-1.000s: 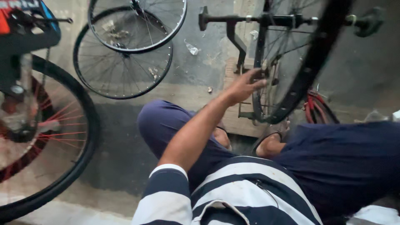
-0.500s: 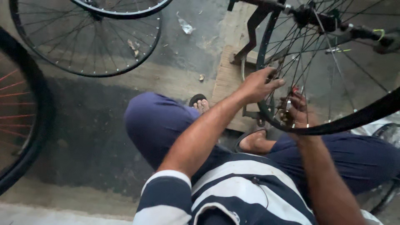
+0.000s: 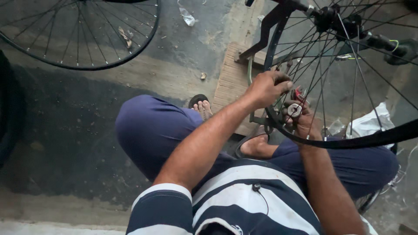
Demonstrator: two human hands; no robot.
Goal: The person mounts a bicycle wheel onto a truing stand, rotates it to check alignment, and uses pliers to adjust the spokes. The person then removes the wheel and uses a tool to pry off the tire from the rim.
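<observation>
At the wheel rim [image 3: 278,119], left hand [image 3: 266,88] grips; right hand [image 3: 302,119] holds a spoke tool [image 3: 294,109].

The view has tilted down and swung right since 1 second ago, so the black bicycle wheel [image 3: 348,87] on its stand now fills the upper right. The left hand [image 3: 266,89], which lay open against the rim then, now curls over the rim with its fingers [image 3: 283,85] bent around it. The right hand [image 3: 302,122], out of sight 1 second ago, has come up under the rim and pinches a small round metal tool [image 3: 294,109] among the spokes. The red-spoked wheel seen at the left has left the picture, and the loose wheel [image 3: 78,32] on the floor has slid toward the top left.
</observation>
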